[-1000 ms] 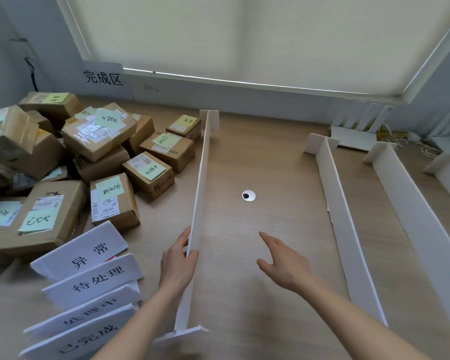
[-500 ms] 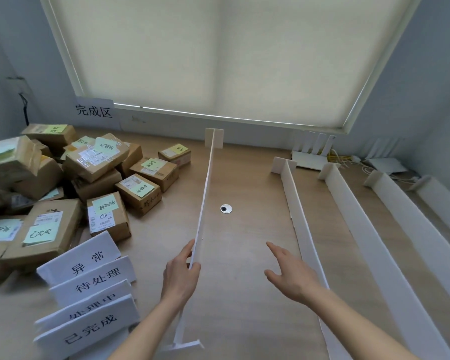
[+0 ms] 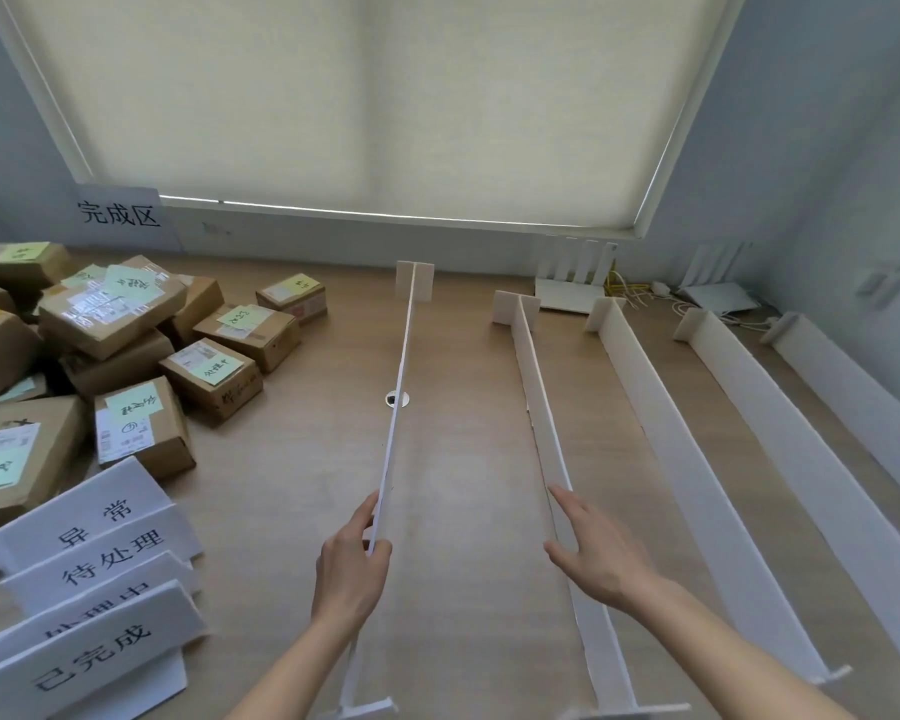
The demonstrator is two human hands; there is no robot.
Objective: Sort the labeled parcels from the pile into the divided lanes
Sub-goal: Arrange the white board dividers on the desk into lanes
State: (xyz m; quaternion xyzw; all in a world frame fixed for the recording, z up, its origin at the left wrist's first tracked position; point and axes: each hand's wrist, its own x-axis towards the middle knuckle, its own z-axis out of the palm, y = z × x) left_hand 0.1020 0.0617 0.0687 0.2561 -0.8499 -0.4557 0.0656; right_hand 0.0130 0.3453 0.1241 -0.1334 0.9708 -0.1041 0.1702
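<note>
A pile of brown cardboard parcels [image 3: 126,356] with green sticky labels lies at the left of the wooden desk. Upright white foam-board dividers run away from me. My left hand [image 3: 352,569] pinches the top edge of the leftmost divider [image 3: 401,387] between thumb and fingers. My right hand [image 3: 598,550] reaches with straight fingers to the second divider [image 3: 539,387]; its fingertips are at that board's top edge. Further dividers [image 3: 661,423] stand to the right, forming lanes.
Several white folded signs with black characters [image 3: 89,579] lie stacked at the near left. Another sign [image 3: 118,213] is taped to the wall. Two white routers [image 3: 572,293] and cables sit at the back right. A cable grommet [image 3: 397,398] is in the desk.
The view has tilted up and turned right, showing more lanes. My right hand has moved right, from hovering over the desk to the second divider. My left hand keeps its hold on the first divider.
</note>
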